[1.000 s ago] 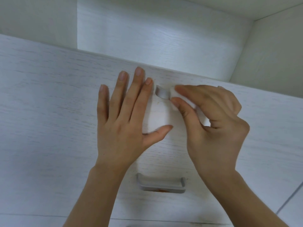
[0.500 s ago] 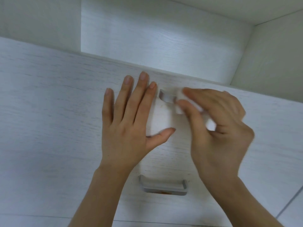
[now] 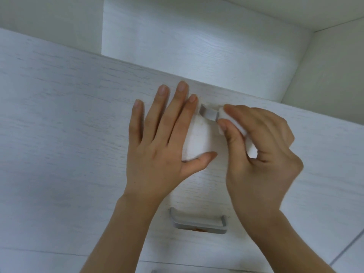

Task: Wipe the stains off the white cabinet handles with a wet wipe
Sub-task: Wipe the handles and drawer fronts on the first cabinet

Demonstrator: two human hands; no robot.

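Observation:
My left hand (image 3: 157, 146) lies flat with fingers spread on the white wood-grain drawer front (image 3: 59, 134). Just right of its fingertips is the upper grey handle (image 3: 208, 114), partly hidden. My right hand (image 3: 260, 154) pinches a folded white wet wipe (image 3: 246, 140) between thumb and fingers and presses it onto that handle's right end. Lower down, a second grey handle (image 3: 199, 223) shows an orange-red stain (image 3: 199, 230) on its front edge.
Above the drawer front opens a white cabinet recess (image 3: 197, 46) with a side wall (image 3: 325, 71) on the right. A seam (image 3: 49, 252) marks another drawer front below. Grey floor tile (image 3: 352, 253) shows at the bottom right.
My right hand with the wipe has slid right along the upper handle, uncovering more of its left part. My left hand has stayed flat on the drawer front.

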